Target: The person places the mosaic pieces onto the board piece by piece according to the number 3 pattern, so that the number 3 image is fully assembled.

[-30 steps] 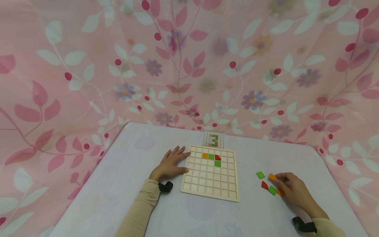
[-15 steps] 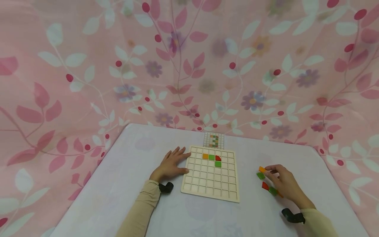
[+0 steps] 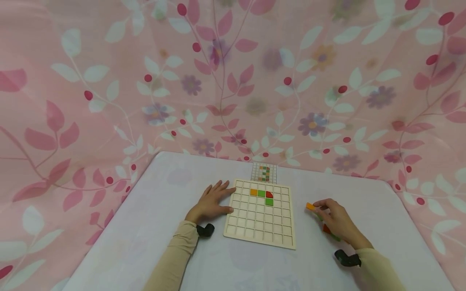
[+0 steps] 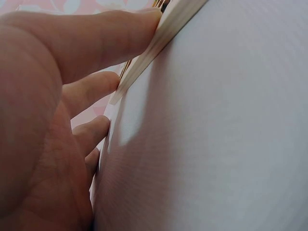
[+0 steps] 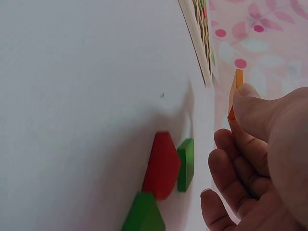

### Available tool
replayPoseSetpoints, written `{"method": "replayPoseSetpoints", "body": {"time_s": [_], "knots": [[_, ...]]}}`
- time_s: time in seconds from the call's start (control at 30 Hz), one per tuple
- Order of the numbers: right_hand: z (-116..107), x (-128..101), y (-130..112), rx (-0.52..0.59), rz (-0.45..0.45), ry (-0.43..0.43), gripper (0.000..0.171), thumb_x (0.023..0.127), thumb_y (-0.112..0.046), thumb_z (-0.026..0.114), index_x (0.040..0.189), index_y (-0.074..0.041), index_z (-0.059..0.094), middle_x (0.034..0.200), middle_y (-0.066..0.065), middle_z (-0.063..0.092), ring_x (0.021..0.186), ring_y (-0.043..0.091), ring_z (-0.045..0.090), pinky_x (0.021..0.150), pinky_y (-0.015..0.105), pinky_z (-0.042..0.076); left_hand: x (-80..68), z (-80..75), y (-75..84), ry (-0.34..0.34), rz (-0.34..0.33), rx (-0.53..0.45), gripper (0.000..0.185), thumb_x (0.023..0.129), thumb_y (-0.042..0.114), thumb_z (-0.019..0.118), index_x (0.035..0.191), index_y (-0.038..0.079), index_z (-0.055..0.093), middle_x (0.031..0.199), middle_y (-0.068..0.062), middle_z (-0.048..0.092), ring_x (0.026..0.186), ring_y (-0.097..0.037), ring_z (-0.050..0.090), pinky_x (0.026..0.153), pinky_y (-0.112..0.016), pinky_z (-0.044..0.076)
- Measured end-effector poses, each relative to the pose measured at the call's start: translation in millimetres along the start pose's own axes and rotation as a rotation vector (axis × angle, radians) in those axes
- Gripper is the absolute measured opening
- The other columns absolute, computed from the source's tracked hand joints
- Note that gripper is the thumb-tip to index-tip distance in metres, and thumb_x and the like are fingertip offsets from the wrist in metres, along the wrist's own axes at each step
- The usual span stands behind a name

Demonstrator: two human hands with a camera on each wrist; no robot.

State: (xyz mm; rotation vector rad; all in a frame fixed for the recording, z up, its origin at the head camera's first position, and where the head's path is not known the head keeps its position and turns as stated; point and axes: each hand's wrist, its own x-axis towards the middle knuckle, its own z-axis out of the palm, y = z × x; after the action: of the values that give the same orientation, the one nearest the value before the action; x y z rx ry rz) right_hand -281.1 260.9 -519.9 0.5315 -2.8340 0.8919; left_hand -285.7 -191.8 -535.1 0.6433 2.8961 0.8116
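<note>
Right hand (image 3: 336,220) pinches an orange tile (image 3: 310,206), lifted right of the wooden grid board (image 3: 260,232), at lower centre of the head view.
The right wrist view alone shows a red tile (image 5: 162,165) and two green ones lying under that hand. The left hand (image 3: 211,201) lies flat, holding nothing; the left wrist view shows its fingers (image 4: 103,33) touching the board's edge.

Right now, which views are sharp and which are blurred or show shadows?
Head view: evenly lit and sharp on the wooden grid board. Left wrist view: the left hand fills the frame, soft and blurred. Right wrist view: the orange tile is clear, and the red tile casts a soft shadow.
</note>
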Motion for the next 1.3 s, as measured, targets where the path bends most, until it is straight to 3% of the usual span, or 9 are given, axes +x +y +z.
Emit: {"method": "replayPoseSetpoints", "body": {"time_s": [0.2, 0.43, 0.7, 1.03, 1.3], "knots": [[9, 10, -5, 0.026, 0.006, -0.046, 0.028, 0.097, -0.029, 0.065, 0.112, -0.006, 0.064, 0.105, 0.005, 0.066, 0.093, 0.02, 0.063, 0.072, 0.03, 0.051, -0.2, 1.0, 0.2, -0.002, -0.008, -0.012, 0.077, 0.088, 0.053, 0.066, 0.153, 0.024, 0.039, 0.165, -0.006, 0.02, 0.153, -0.03, 0.007, 0.12, -0.058, 0.004], [16, 19, -13, 0.038, -0.027, -0.047, 0.025, 0.096, -0.024, 0.066, 0.112, -0.005, 0.064, 0.105, 0.005, 0.067, 0.095, 0.021, 0.063, 0.079, 0.038, 0.051, 0.3, 1.4, -0.3, -0.001, -0.017, -0.002, 0.077, 0.088, 0.054, 0.066, 0.154, 0.026, 0.037, 0.165, -0.004, 0.019, 0.154, -0.027, 0.006, 0.121, -0.056, 0.003], [27, 27, -25, 0.071, -0.081, -0.054, 0.022, 0.094, -0.021, 0.069, 0.11, -0.007, 0.064, 0.104, 0.004, 0.066, 0.092, 0.018, 0.06, 0.077, 0.034, 0.05, 0.2, 1.4, -0.9, 0.003, -0.017, -0.006, 0.077, 0.088, 0.054, 0.067, 0.154, 0.027, 0.038, 0.165, -0.003, 0.02, 0.154, -0.028, 0.007, 0.121, -0.056, 0.004], [41, 40, -38, 0.086, -0.109, -0.081, 0.017, 0.091, -0.018, 0.072, 0.105, -0.01, 0.067, 0.103, 0.002, 0.064, 0.097, 0.019, 0.06, 0.084, 0.041, 0.053, -0.3, 0.9, -2.1, 0.004, -0.002, -0.021, 0.076, 0.088, 0.052, 0.067, 0.154, 0.026, 0.038, 0.165, -0.005, 0.021, 0.154, -0.029, 0.007, 0.121, -0.057, 0.003], [48, 46, -48, 0.11, -0.12, -0.11, 0.011, 0.091, -0.017, 0.072, 0.101, -0.014, 0.069, 0.107, 0.002, 0.062, 0.103, 0.021, 0.055, 0.09, 0.045, 0.048, -1.2, 1.8, -2.7, 0.002, 0.002, -0.028, 0.077, 0.088, 0.053, 0.067, 0.154, 0.025, 0.038, 0.165, -0.005, 0.02, 0.154, -0.029, 0.006, 0.121, -0.057, 0.003]]}}
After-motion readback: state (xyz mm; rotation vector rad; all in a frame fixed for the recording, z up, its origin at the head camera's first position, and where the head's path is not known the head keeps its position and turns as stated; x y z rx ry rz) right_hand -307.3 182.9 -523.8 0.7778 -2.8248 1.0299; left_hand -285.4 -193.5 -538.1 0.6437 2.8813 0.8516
